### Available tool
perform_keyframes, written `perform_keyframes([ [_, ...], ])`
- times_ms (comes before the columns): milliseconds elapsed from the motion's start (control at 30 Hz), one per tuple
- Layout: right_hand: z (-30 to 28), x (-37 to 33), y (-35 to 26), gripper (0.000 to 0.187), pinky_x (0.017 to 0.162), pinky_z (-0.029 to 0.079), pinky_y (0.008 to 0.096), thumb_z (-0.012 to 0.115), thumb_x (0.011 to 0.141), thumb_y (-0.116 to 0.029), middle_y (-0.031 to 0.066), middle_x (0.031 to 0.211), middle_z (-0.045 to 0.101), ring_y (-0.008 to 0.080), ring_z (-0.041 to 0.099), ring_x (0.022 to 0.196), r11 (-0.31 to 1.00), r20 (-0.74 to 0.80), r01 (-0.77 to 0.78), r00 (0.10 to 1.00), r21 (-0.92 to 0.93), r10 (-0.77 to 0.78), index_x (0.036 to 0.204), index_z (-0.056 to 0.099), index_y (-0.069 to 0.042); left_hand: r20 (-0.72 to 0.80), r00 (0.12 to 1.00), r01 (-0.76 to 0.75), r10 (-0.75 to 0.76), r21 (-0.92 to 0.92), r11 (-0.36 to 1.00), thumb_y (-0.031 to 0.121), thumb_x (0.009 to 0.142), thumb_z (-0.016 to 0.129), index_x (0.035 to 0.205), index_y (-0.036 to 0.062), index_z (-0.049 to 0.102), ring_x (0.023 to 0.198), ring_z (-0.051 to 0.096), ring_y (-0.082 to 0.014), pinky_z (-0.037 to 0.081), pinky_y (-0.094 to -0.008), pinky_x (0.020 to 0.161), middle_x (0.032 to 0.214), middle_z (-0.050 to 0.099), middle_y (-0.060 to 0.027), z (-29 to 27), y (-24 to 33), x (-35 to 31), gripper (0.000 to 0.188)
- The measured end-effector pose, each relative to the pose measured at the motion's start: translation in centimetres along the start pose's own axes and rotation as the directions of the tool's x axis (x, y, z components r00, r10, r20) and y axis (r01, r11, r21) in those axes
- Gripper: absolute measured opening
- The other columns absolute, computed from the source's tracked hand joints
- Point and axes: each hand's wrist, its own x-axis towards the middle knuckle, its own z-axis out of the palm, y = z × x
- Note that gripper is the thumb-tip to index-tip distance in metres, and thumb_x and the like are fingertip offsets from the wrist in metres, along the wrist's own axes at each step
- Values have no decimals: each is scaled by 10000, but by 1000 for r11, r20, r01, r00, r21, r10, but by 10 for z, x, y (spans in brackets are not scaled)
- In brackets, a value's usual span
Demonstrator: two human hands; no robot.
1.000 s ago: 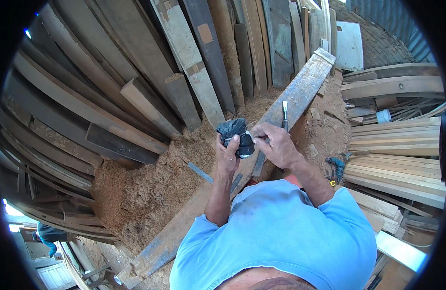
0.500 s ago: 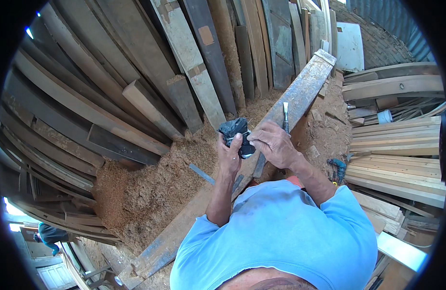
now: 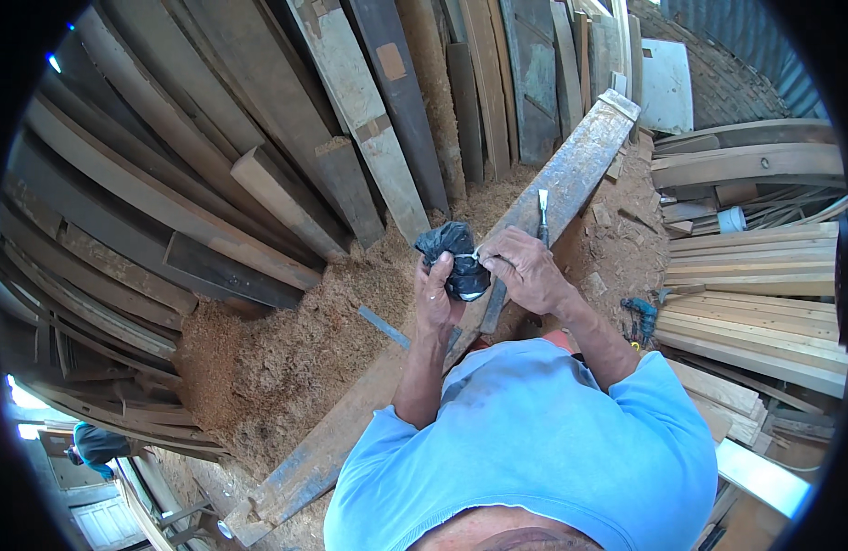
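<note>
While the left hand (image 3: 435,296) cups the soft, light black plastic bag (image 3: 454,259), the right hand (image 3: 525,268) pinches its crumpled neck, probably the surest grip.

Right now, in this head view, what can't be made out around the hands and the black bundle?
- Contents of the black plastic bundle: wrapped shut, part covered by the left hand.
- Thin pale strand at its top: too small to identify; the right hand covers its end.
- Long plank: middle hidden behind hands and blue shirt.
</note>
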Motion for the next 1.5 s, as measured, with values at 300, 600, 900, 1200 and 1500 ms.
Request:
perform_keyframes([
  [300, -30, 19, -28, 338, 1057, 429, 463, 726, 866, -186, 186, 1348, 579, 375, 547, 1228, 963, -19, 113, 992, -245, -122, 1150, 600, -53, 37, 997, -70, 65, 154, 986, 153, 905, 746, 1285, 12, 535, 990, 691, -190, 590, -364, 880, 1158, 677, -114, 0, 8, 7, 457],
  [600, -4, 9, -7, 285, 887, 479, 481, 684, 879, -82, 180, 1028, 634, 379, 606, 1010, 988, 51, -56, 997, -147, 64, 1131, 564, -23, 45, 997, -77, 70, 203, 976, 219, 889, 772, 1292, 1, 558, 1037, 698, -214, 588, -385, 921, 1175, 681, -121, 4, 2, 2, 505],
  [900, -1, 9, -2, 72, 762, 485, 453, 645, 880, -54, 157, 857, 595, 356, 583, 845, 950, -85, 86, 990, -302, -117, 941, 626, -18, 65, 997, 31, -42, 165, 986, 91, 819, 822, 1294, 12, 578, 1023, 692, -200, 568, -380, 939, 1170, 693, -104, 3, 11, -2, 540],
  [1200, 4, 2, -10, 64, 802, 485, 497, 603, 882, -81, 193, 899, 607, 387, 608, 949, 902, 80, -151, 977, -405, 199, 889, 568, -28, 78, 997, 4, -18, 179, 984, 42, 800, 805, 1252, -12, 606, 1012, 699, -196, 562, -375, 936, 1145, 712, -110, 5, 8, -5, 497],
  [1500, 9, -9, -7, 102, 829, 477, 486, 575, 886, -108, 144, 796, 605, 367, 608, 820, 793, 161, 36, 984, -608, 79, 895, 618, -15, -26, 992, -112, 121, 218, 969, 8, 838, 766, 1242, -6, 591, 973, 700, -192, 579, -367, 899, 1127, 705, -102, -9, -15, -5, 440],
])
